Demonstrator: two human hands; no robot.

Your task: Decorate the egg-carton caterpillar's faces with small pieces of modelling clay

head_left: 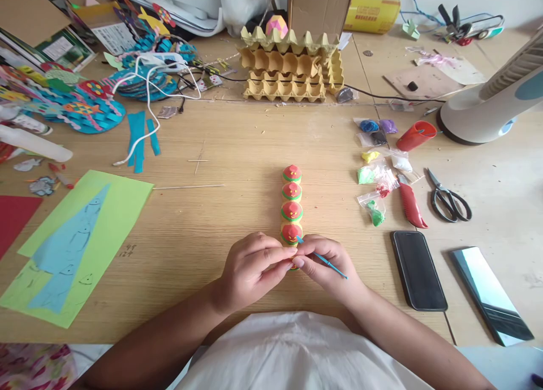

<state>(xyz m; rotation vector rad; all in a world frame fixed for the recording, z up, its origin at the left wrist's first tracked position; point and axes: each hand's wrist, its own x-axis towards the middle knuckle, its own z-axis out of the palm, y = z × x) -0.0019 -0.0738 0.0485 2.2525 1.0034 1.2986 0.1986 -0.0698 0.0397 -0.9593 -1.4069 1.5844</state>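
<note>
A strip of egg-carton cups (291, 211) stretches away from me on the wooden table. Its cups carry red domes with small yellow faces and green rims. My left hand (253, 264) is closed at the strip's near end, fingertips pinched together over the nearest cup; what lies between them is too small to make out. Touching them from the other side are the fingertips of my right hand (328, 268). A thin blue modelling tool (326, 261) is held in this hand, its flat tip beside the nearest visible face. My fingers mostly cover the nearest cup.
On the right lie bags of coloured clay (375, 175), a red cutter (411, 203), scissors (452, 200) and two phones (419, 270). Stacked egg cartons (284, 87) stand at the back. Green paper (127, 192) and a wooden stick (189, 186) are on the left.
</note>
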